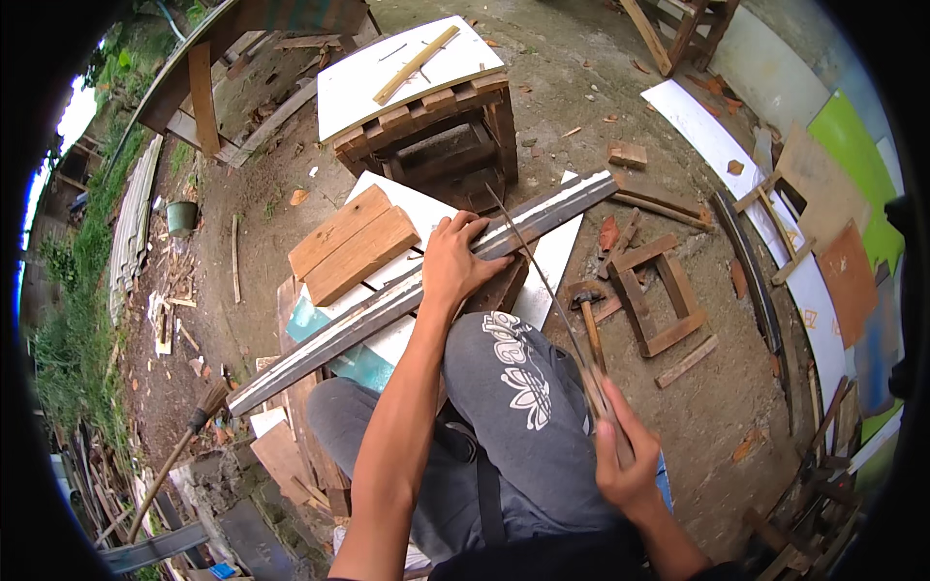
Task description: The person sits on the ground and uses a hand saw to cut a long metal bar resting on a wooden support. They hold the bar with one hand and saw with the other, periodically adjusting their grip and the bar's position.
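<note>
A long grey plank (334,344) with a white streak along it lies diagonally in front of me, over a white board and my raised knee area. My left hand (455,259) grips it from above, right of its middle, with the fingers over the far edge. My right hand (628,453) is closed around the handle end of a handsaw (559,308). Its thin blade points away to the upper left and crosses the plank just right of my left hand. I cannot tell whether the teeth touch the wood.
Two brown wood blocks (354,242) lie beyond the plank. Further off stands a wooden stool (426,111) with a white top and a stick on it. At right are a hammer (588,302), a small wooden frame (632,305) and leaning panels (848,281). A broom (206,402) is at left.
</note>
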A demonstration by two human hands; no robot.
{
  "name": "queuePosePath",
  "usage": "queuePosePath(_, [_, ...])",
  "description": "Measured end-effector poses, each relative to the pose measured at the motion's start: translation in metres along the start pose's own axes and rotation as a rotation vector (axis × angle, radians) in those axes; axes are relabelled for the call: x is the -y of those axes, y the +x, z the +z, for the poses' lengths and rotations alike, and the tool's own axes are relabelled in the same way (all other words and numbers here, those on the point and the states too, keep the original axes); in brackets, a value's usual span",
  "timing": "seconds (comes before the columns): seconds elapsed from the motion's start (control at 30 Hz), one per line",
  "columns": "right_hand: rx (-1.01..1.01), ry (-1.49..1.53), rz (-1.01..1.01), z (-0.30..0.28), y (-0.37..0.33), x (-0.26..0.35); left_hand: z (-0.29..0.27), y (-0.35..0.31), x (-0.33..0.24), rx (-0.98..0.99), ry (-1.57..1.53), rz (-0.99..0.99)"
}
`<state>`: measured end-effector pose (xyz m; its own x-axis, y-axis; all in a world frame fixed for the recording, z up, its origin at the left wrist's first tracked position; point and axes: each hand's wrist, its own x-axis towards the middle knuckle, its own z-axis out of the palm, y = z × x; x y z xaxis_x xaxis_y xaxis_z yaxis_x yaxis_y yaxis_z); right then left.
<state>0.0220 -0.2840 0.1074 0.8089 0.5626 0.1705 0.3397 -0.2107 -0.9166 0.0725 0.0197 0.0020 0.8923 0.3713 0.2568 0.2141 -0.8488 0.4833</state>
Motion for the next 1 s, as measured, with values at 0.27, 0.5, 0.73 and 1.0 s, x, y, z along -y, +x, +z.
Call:
queuePosePath(0.27, [0.02, 0.121, -0.002, 0.01, 0.069, -0.045, -0.014, 0.022, 0.004, -0.017, 0.037, -0.088])
queuePosePath(0.5, [-0.046, 0.101, -0.021, -0.014, 0.019, 0.004, 0.0, 0.006, 0.006, -0.109, 0.066, -0.016])
queuePosePath(0.73, [0.059, -0.03, 0.039, 0.043, 0.096, -0.032, -0.008, 0.015, 0.002, -0.067, 0.02, -0.128])
queuePosePath(1.0, [-0.021, 0.051, -0.112, -0.016, -0.005, -0.019, -0.003, 0.01, 0.007, -0.132, 0.049, -0.053])
